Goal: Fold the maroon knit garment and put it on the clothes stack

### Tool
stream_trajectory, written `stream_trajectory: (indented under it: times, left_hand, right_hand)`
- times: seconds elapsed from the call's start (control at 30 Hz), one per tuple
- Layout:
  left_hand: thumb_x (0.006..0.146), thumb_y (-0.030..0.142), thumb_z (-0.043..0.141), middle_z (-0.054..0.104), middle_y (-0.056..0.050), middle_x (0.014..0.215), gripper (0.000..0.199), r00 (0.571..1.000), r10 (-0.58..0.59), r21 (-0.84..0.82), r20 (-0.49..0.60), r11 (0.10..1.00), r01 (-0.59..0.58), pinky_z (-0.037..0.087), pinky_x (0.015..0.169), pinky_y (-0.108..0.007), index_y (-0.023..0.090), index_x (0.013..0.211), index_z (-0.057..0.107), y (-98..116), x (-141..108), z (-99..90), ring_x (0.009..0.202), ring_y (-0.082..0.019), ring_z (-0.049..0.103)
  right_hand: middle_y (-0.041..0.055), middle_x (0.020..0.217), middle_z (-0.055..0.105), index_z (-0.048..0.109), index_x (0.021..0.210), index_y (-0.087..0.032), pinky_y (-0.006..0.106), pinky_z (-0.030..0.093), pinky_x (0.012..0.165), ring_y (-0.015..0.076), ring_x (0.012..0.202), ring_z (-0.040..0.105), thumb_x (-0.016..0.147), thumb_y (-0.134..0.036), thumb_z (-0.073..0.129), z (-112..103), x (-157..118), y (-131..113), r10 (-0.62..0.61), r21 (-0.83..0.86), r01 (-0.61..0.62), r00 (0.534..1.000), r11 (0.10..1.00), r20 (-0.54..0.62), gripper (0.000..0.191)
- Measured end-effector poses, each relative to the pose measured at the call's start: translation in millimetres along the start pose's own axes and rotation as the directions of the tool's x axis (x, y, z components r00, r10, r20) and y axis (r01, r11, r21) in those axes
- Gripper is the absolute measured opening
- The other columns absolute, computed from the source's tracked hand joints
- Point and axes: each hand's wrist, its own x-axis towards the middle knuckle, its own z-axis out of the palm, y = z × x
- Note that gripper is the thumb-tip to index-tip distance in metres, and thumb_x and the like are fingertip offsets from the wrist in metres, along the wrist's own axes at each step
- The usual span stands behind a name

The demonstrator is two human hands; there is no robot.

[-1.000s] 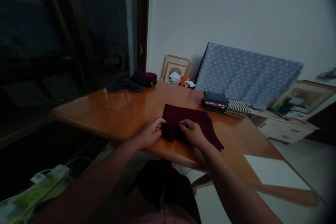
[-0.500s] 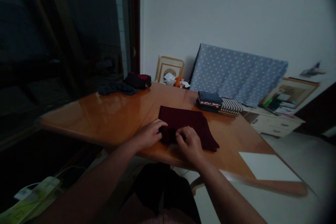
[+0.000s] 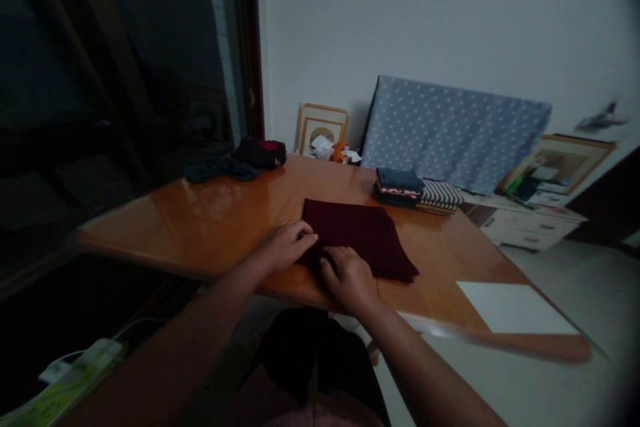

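Note:
A dark red cloth [image 3: 357, 230], folded, lies on the wooden table [image 3: 210, 220] near its front edge. At the cloth's left edge my left hand [image 3: 290, 243] is closed, its fingers pinching the fabric. My right hand [image 3: 350, 275] rests on the near left part of the cloth with fingers curled together over the fabric. The fingertips of both hands are close to each other, and the bit of cloth between them is partly hidden and dark.
Folded clothes [image 3: 399, 185] and a striped cloth [image 3: 440, 195] are stacked at the back right. Dark crumpled clothes [image 3: 260, 153] lie back left. A white sheet [image 3: 515, 307] sits at the right. A dotted blue cloth [image 3: 450, 130] hangs behind the table.
My right hand has moved slightly left and down, closer to my left hand. The near left part of the cloth lies flatter. The view has shifted a little.

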Motion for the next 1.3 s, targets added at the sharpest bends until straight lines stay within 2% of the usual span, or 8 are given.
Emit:
stream_trajectory:
  times: [0.13,0.27,0.47,0.73,0.87,1.0,1.1,1.3]
  left_hand:
    - [0.078,0.036,0.066,0.067,-0.005,0.092,0.017,0.999,0.036,0.172,-0.002,0.985,-0.035,0.045,0.079,-0.033,0.023,0.09,0.07,6,9,1.1,0.091,-0.024,0.059]
    - [0.075,0.027,0.064,0.066,-0.004,0.085,0.009,0.999,0.032,0.183,0.025,0.982,-0.036,0.044,0.079,-0.033,0.023,0.079,0.071,3,16,5.9,0.086,-0.022,0.059]
    - [0.079,0.027,0.055,0.067,-0.002,0.079,0.016,0.994,-0.08,-0.114,0.077,0.99,0.088,0.045,0.067,-0.027,0.02,0.079,0.069,-18,25,16.5,0.074,-0.017,0.06]
    - [0.082,0.026,0.053,0.067,-0.001,0.084,0.016,0.999,0.003,-0.282,0.051,0.959,0.011,0.047,0.07,-0.026,0.019,0.082,0.067,-25,25,17.5,0.079,-0.016,0.061]
    - [0.084,0.032,0.056,0.067,-0.001,0.087,0.015,0.998,0.044,-0.171,0.054,0.985,-0.034,0.046,0.072,-0.028,0.021,0.085,0.067,-20,16,13.9,0.081,-0.017,0.061]
    - [0.076,0.039,0.072,0.067,0.0,0.098,0.028,0.993,0.109,0.081,0.034,0.991,-0.111,0.044,0.083,-0.035,0.026,0.099,0.065,-15,5,10.1,0.09,-0.021,0.061]
    - [0.075,0.034,0.073,0.066,-0.001,0.104,0.033,0.988,0.154,0.213,-0.002,0.965,-0.15,0.04,0.091,-0.039,0.027,0.104,0.062,-13,1,9.4,0.101,-0.024,0.058]
    - [0.078,0.019,0.062,0.061,-0.002,0.1,0.017,0.982,0.19,0.272,-0.011,0.945,-0.18,0.039,0.087,-0.036,0.026,0.093,0.057,-10,-3,11.8,0.101,-0.023,0.054]
  right_hand:
    - [0.0066,0.108,0.072,0.068,0.118,-0.024,0.034,0.047,0.089,0.0235,0.103,0.061,0.097,-0.03,0.052,-4,2,1,-0.038,0.029,0.037,0.999,0.999,0.037,0.027]
    - [0.0062,0.111,0.072,0.068,0.12,-0.025,0.034,0.047,0.09,0.0229,0.105,0.062,0.097,-0.031,0.052,-4,1,2,-0.05,0.052,0.047,0.996,0.998,0.068,0.029]
    - [0.0071,0.121,0.072,0.067,0.124,-0.023,0.034,0.047,0.091,0.0244,0.109,0.066,0.099,-0.035,0.048,2,10,6,0.11,0.075,-0.114,0.993,0.991,0.045,0.033]
    - [0.0067,0.099,0.077,0.07,0.109,-0.026,0.03,0.042,0.072,0.0227,0.09,0.071,0.1,-0.046,0.043,1,27,-5,0.324,-0.165,-0.308,0.942,0.937,0.083,0.034]
    - [0.006,0.093,0.075,0.066,0.102,-0.025,0.03,0.036,0.066,0.022,0.084,0.07,0.097,-0.049,0.047,4,31,-8,0.378,-0.267,-0.346,0.922,0.9,0.08,0.031]
    - [0.0045,0.089,0.074,0.06,0.101,-0.024,0.03,0.032,0.062,0.0218,0.079,0.069,0.096,-0.05,0.05,9,32,-7,0.407,-0.306,-0.374,0.912,0.875,0.049,0.028]
    - [0.003,0.087,0.073,0.058,0.097,-0.024,0.029,0.029,0.06,0.0208,0.077,0.068,0.096,-0.05,0.05,13,30,-6,0.38,-0.304,-0.353,0.924,0.885,0.034,0.027]
    - [0.0014,0.087,0.071,0.059,0.093,-0.025,0.03,0.025,0.06,0.0179,0.075,0.064,0.097,-0.046,0.05,5,24,-1,0.308,-0.249,-0.287,0.95,0.925,0.051,0.023]
